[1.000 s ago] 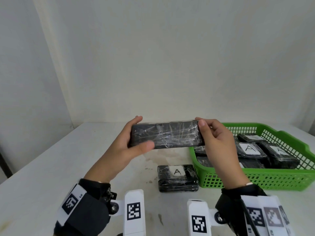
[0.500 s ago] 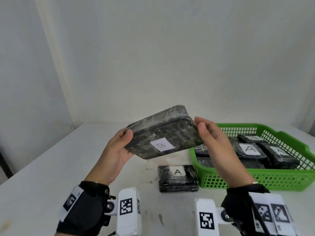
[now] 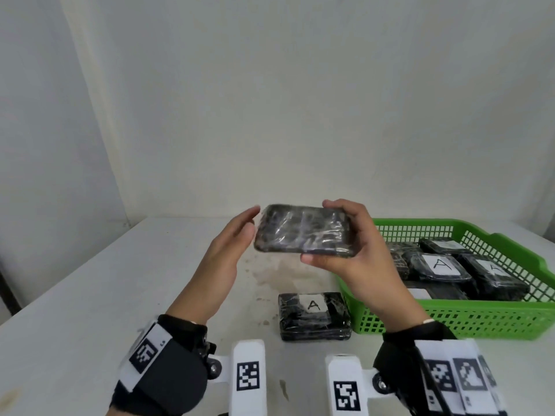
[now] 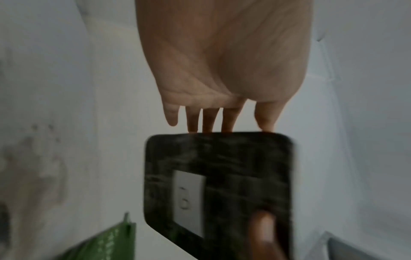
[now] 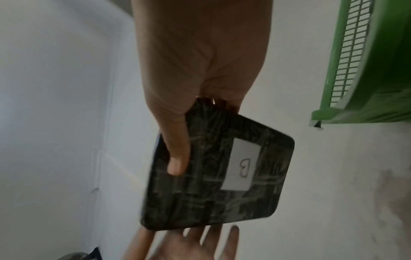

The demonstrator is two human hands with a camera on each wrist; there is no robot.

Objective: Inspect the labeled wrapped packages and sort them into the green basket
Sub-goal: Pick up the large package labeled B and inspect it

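Fingers: your right hand point(image 3: 357, 250) pinches the black film-wrapped rectangular package point(image 3: 303, 229), thumb point(image 5: 177, 154) on the labelled face, the other fingers round its right end. Your left hand point(image 3: 231, 250) is spread and straight-fingered, fingertips point(image 4: 206, 123) at the package's left edge; whether they touch it, you cannot tell.
Package position: held in the air over the white table point(image 3: 90, 295), left of the green slotted plastic basket point(image 3: 450, 319), well above a second black wrapped package marked A point(image 3: 313, 315) lying near the basket's left wall.
Label: white paper label point(image 5: 242, 165), hand-written B, faces down and away from your head; only the wrist views catch it.
Basket contents: several black packages, the readable ones marked A.
Step in hand: inspection, probably. Read the letter before committing; steady the free end with the left palm while turning.
Pose: both forearms raised, wrists angled inward toward each other.
Risk: slick film and a one-handed pinch could slip.
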